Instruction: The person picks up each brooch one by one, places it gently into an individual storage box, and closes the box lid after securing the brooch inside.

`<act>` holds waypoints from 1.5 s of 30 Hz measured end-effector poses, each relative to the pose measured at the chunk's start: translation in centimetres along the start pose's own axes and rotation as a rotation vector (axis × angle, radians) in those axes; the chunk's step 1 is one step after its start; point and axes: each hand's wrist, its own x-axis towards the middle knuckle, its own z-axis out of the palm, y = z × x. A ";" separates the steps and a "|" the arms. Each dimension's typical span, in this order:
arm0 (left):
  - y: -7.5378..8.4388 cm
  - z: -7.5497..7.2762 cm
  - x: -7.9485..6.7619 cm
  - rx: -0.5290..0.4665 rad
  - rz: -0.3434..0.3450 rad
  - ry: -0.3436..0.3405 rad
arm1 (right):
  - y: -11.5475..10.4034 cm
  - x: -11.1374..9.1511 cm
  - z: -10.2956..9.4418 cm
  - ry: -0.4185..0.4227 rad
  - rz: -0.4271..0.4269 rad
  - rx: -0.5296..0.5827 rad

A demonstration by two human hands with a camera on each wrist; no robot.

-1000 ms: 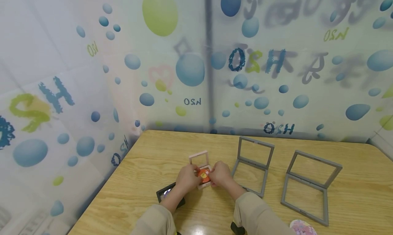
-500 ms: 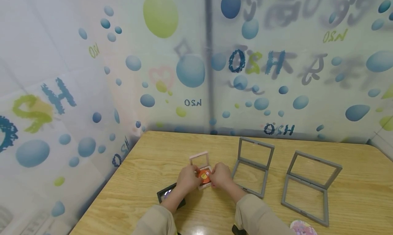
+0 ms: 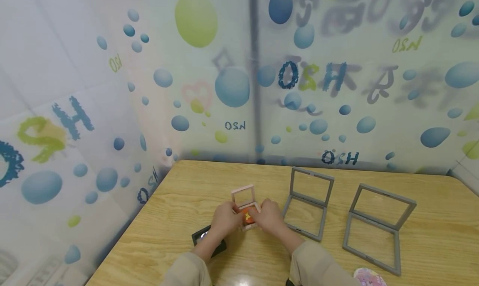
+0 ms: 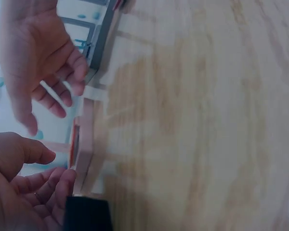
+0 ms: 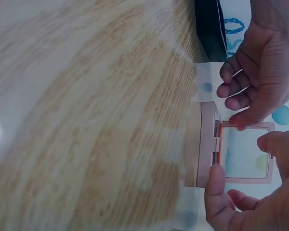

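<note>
A small pink hinged display frame [image 3: 242,189] stands with its lid raised on the table, its window clear. On its lower half lies a round orange badge [image 3: 247,217] with a yellow figure, partly covered by fingers. My left hand [image 3: 226,220] is at the frame's left side, loosely bent fingers touching its edge in the left wrist view. From the right, my right hand [image 3: 270,218] reaches over the badge with its thumb. In the right wrist view, a right fingertip [image 5: 216,172] touches the badge's edge, thumb held apart. Neither hand visibly grips anything.
Beside the left forearm lies a black frame [image 3: 220,248] with something purple in it. Two larger grey hinged frames [image 3: 323,223] stand unfolded to the right. A round pink printed piece [image 3: 369,277] lies at the near right. A patterned curtain [image 3: 202,140] closes off the back.
My right thumb has slid left over the orange badge and covers more of its print. The left hand has shifted only slightly. Frames on the table stay put.
</note>
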 end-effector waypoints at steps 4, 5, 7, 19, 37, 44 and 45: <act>-0.2 -1.1 0.2 -0.051 -0.065 0.007 | -0.2 -0.4 -0.1 -0.037 0.054 -0.035; -0.3 -1.3 0.3 -0.078 -0.081 0.005 | -0.2 -0.5 -0.1 -0.053 0.063 -0.040; -0.5 -1.7 0.6 -0.136 -0.122 0.005 | -0.1 -0.6 0.0 -0.090 0.080 -0.033; -0.9 -2.2 2.0 -0.462 -0.359 -0.041 | 0.1 -0.9 0.4 -0.162 0.055 -0.091; -0.3 -1.8 2.4 -0.474 -0.302 -0.044 | 0.3 -0.5 0.3 -0.149 0.017 -0.137; 0.1 -1.9 2.0 -0.453 -0.277 -0.072 | 0.4 -0.5 0.1 -0.158 0.037 -0.137; 0.1 -1.9 1.9 -0.455 -0.278 -0.078 | 0.3 -0.5 0.1 -0.158 0.038 -0.133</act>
